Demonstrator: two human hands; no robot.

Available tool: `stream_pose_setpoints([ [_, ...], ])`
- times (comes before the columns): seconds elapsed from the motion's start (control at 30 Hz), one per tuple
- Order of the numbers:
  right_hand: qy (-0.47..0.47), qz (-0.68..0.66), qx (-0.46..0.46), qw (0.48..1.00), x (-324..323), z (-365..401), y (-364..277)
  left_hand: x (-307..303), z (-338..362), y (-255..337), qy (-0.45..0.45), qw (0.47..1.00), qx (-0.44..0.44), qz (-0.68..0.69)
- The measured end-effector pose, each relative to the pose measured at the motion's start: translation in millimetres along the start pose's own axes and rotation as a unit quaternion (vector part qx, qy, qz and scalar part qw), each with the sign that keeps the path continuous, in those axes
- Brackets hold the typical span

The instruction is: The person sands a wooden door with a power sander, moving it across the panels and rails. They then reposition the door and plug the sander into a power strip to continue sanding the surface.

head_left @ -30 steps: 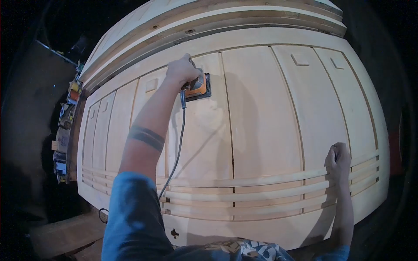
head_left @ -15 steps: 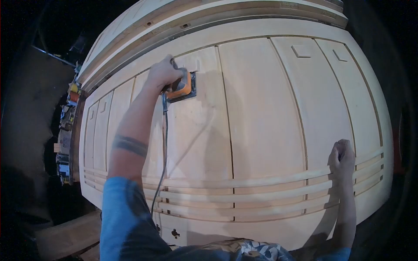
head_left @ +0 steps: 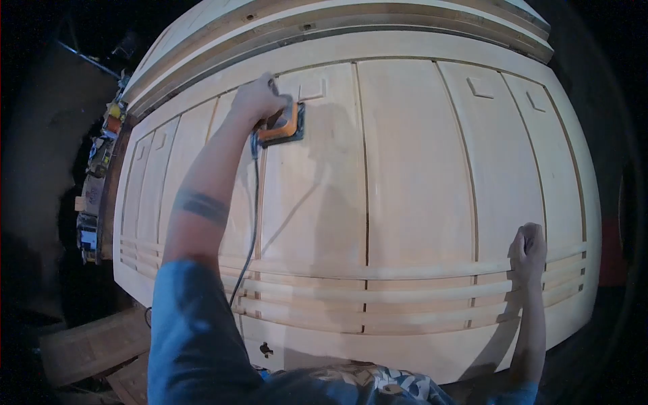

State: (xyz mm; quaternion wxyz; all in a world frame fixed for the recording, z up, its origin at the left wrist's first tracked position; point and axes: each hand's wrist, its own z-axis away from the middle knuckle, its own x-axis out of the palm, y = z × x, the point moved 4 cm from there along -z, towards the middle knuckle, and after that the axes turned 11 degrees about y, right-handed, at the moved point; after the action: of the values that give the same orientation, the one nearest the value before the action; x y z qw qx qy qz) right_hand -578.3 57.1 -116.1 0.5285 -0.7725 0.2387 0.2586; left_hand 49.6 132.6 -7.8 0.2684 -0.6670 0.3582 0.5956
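My left hand point(head_left: 260, 98) is wrapped round the top of an orange and black power sander point(head_left: 287, 128). The sander's dark flat base rests on a large pale wooden door panel point(head_left: 418, 155), beside a small raised square trim point(head_left: 312, 88). From the sander a cord point(head_left: 254, 216) runs down toward my body along my left arm. Over at the right, my right hand point(head_left: 528, 246) is closed in a loose fist, with nothing visible in it. It is over the panel just above the curved horizontal slats point(head_left: 432, 291).
Beyond the panel's far edge lie more stacked wooden panels point(head_left: 405, 15). A cluttered bench or shelf point(head_left: 94, 189) with small items stands at the left. Wooden boards point(head_left: 94, 341) lie low at the lower left. A small cut-out hole point(head_left: 266, 349) pierces the near edge.
The view has shifted slightly. My left hand and the sander have slid a little left, away from the square trim. My right hand stays closed near the slats.
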Motion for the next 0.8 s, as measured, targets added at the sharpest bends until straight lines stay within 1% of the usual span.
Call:
stream_pose_setpoints([
  [0.07, 0.008, -0.004, -0.005, 1.000, 0.6, 1.7, -4.6, 8.1, 1.8, -25.9, 0.015, 0.999, -0.026, -0.022],
  [0.17, -0.012, 0.001, 0.061, 0.998, -1.0, 1.5, -21.1, 10.7, 1.0, -49.7, 0.046, 0.998, -0.035, -0.013],
  [0.27, -0.001, -0.030, 0.061, 0.998, 3.2, 3.8, -5.0, 8.2, -13.5, -48.5, 0.047, 0.998, -0.032, -0.007],
  [0.3, 0.015, -0.019, 0.025, 0.999, 3.6, 3.0, -3.3, 9.4, -21.3, -46.0, 0.049, 0.998, -0.033, -0.012],
  [0.4, 0.023, 0.008, -0.032, 0.999, 2.9, 1.0, 12.1, 16.5, -56.7, -38.5, 0.035, 0.998, -0.038, -0.018],
  [0.47, -0.002, 0.004, 0.032, 0.999, 2.1, 1.3, -4.5, 22.3, -83.3, -37.3, 0.011, 0.999, -0.043, -0.014],
  [0.5, -0.014, 0.001, 0.064, 0.998, 2.9, 1.4, -12.0, 25.9, -94.9, -38.3, 0.016, 0.999, -0.039, -0.019],
  [0.6, 0.003, 0.007, 0.028, 1.000, 3.1, 1.1, -19.9, 31.6, -119.5, -38.4, 0.037, 0.999, -0.023, -0.033],
  [0.67, 0.013, -0.049, 0.042, 0.998, 7.4, 2.0, -24.5, 31.2, -125.3, -36.5, 0.055, 0.997, -0.008, -0.044],
  [0.7, 0.020, -0.077, 0.051, 0.996, 8.2, 3.9, -25.2, 28.6, -126.3, -33.0, 0.026, 0.999, -0.019, -0.043],
  [0.8, 0.013, -0.105, 0.009, 0.994, 7.0, 4.0, -8.2, 32.6, -138.2, -34.4, -0.038, 0.996, -0.077, -0.008],
])
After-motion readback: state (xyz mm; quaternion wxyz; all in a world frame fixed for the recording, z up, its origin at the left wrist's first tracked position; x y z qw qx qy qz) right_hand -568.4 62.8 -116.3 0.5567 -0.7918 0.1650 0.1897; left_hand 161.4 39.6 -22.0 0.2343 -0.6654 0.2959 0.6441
